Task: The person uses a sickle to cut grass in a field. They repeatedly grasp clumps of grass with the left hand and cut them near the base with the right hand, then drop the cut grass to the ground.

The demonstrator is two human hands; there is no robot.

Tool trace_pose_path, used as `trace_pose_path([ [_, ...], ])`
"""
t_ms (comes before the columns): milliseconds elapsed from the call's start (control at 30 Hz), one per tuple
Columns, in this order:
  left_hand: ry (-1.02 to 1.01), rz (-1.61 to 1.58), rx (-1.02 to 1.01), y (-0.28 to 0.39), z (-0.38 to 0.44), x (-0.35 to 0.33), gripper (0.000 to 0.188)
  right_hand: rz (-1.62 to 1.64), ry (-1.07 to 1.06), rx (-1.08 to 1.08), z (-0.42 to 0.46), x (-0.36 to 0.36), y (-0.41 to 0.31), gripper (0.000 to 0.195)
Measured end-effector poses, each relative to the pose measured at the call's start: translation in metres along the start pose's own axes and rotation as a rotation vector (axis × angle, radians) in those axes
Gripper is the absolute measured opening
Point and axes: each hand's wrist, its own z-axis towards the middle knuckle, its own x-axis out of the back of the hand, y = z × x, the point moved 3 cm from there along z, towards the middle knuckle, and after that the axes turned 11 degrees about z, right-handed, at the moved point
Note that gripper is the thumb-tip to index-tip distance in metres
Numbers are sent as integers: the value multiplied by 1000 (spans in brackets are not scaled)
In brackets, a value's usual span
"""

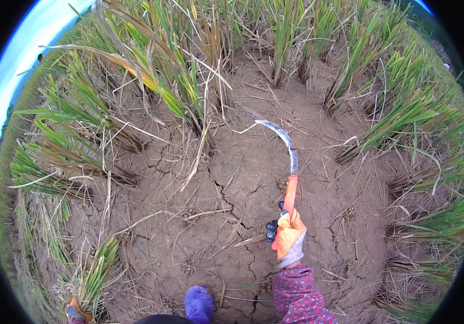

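Observation:
My right hand [289,233], in an orange and grey work glove with dark fingertips, grips the orange handle of a sickle [290,195]. Its curved metal blade points up and to the left, over bare soil. At the lower left rim, my left hand [77,312] wears a similar glove and is partly cut off by the picture's edge. It lies against the lower end of a bundle of cut green stalks [100,263]; whether its fingers close on them cannot be told.
Uncut rice-like clumps [191,101] stand ahead, with more grassy clumps [398,121] at the right. Short tufts [66,162] lean at the left. Cracked brown soil [236,202] with loose straw lies between. A purple boot [199,303] stands at the bottom.

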Motion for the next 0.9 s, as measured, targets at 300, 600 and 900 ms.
trace_pose_path([
  [300,107,-943,-823,314,-66,251,59,-14,-170,-153,12,-44,61,27],
  [600,-1030,-2198,-985,651,-33,453,74,-269,-213,-307,22,-88,64,33],
  [900,-281,-2241,-930,673,-13,438,38,-561,-253,-194,50,-99,106,20],
])
